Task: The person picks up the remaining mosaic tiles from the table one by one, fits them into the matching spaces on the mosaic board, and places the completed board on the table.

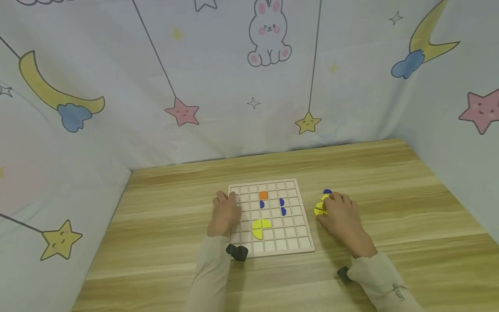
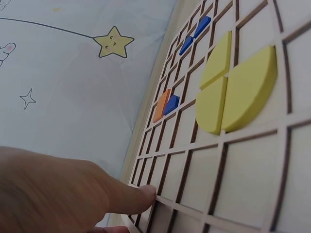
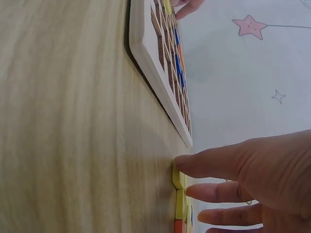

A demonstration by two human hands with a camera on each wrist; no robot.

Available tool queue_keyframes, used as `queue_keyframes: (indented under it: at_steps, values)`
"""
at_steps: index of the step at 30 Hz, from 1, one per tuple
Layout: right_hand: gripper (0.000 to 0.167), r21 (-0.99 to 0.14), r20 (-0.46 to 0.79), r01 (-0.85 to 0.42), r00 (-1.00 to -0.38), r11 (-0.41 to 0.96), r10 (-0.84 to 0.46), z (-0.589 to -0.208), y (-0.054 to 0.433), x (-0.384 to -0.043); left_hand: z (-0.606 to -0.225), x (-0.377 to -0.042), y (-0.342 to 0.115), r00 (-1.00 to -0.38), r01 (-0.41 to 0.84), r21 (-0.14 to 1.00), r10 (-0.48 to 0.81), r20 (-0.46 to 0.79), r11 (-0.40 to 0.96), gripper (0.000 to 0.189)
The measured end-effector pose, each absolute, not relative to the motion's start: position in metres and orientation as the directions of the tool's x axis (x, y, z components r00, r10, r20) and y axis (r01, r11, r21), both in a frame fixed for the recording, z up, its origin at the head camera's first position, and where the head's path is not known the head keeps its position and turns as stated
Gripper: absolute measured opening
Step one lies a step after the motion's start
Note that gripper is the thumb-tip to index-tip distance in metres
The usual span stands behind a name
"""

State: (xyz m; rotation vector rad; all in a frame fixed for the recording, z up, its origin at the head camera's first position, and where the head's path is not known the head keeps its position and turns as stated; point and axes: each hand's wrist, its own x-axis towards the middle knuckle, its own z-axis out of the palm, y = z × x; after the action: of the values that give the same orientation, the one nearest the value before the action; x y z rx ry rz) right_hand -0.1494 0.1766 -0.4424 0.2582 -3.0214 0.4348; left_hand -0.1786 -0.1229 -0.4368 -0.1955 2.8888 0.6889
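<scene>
A square, pale wooden grid board [image 1: 290, 220] lies on the bench [image 1: 163, 208], set in from the far edge and well apart from the left and right edges. My left hand [image 1: 225, 214] holds the board's left edge, thumb on top and fingers at the outer side. My right hand [image 1: 344, 220] is off the board's right edge, over a small cluster of loose pieces; its fingers are fairly straight and spread, and the thumb touches a yellow piece [image 3: 178, 174].

I judge the board to be only partly filled. Seven pieces sit in it: an orange square [image 1: 263, 195] towards the far edge, a blue piece [image 1: 262, 204] just nearer than it, two more blue pieces [image 1: 282, 206] to the right, and three yellow quarter-rounds [image 1: 257, 233] forming a circle with its near right quarter missing. Most cells I can see are bare, and the loose pieces remain outside, including a blue half-round [image 1: 327, 191].

My right hand covers part of that cluster, so I cannot count it. An orange-red piece [image 3: 179, 226] is cut off below in the right wrist view. My left hand hides some left-hand cells, and the bench's near edge is out of sight.
</scene>
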Motion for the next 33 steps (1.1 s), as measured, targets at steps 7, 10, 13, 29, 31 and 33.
queue_keyframes:
  at_steps: [7,10,13,29,31,33]
  values:
    - [0.025,-0.302,0.096,-0.186,-0.982,0.935,-0.164,-0.444,0.177,-0.149,-0.435,-0.178,-0.123,-0.975,-0.174,0.449,-0.088,-0.206,0.876,0.048]
    - [0.026,-0.314,0.100,-0.187,-0.982,0.931,-0.163,-0.445,0.178,-0.149,-0.434,-0.178,-0.122,-0.973,-0.179,0.455,-0.090,-0.211,0.872,0.048]
    - [0.027,-0.326,0.097,-0.186,-0.982,0.927,-0.163,-0.445,0.180,-0.150,-0.434,-0.178,-0.123,-0.974,-0.179,0.452,-0.092,-0.209,0.874,0.048]
    - [0.014,-0.342,0.211,-0.281,-0.953,0.897,-0.218,-0.452,0.181,-0.157,-0.433,-0.177,-0.123,-0.972,-0.184,0.446,-0.096,-0.213,0.876,0.048]
    - [0.014,-0.351,0.229,-0.302,-0.945,0.886,-0.231,-0.453,0.180,-0.158,-0.433,-0.177,-0.123,-0.972,-0.183,0.444,-0.096,-0.213,0.877,0.048]
    - [0.017,-0.362,0.243,-0.326,-0.937,0.873,-0.249,-0.453,0.179,-0.159,-0.433,-0.178,-0.123,-0.972,-0.184,0.441,-0.096,-0.213,0.878,0.048]
